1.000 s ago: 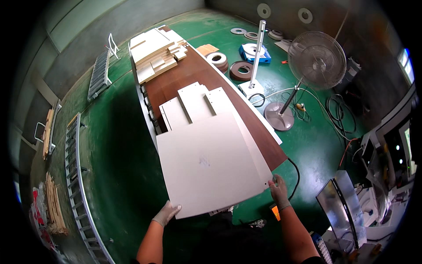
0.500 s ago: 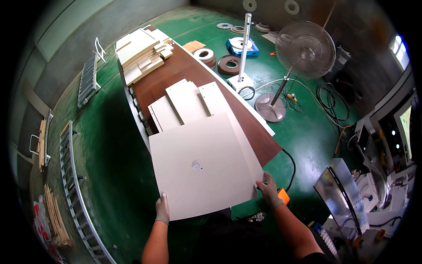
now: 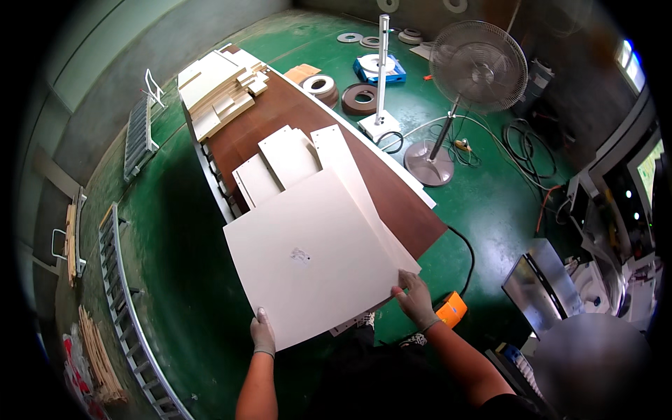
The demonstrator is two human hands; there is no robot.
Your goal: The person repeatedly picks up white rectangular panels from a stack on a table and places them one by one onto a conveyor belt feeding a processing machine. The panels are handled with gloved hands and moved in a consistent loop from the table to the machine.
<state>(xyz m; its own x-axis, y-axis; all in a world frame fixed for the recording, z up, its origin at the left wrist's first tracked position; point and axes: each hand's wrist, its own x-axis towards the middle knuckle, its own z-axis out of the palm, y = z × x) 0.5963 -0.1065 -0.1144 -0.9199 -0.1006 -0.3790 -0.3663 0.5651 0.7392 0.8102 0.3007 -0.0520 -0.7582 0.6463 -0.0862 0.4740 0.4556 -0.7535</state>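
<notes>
Large white panel (image 3: 315, 255) lies flat on near end of brown worktop (image 3: 409, 210), long axis running away from person. Left hand (image 3: 263, 334) pinches near-left corner; right hand (image 3: 416, 299) clasps near-right edge. Both grips closed on panel.

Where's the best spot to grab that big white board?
Probably at the near edge of the big white board, one hand toward each corner, coming from the person's side. It is wide, thin and flat, and that edge overhangs the brown table, leaving room for fingers underneath.
</notes>
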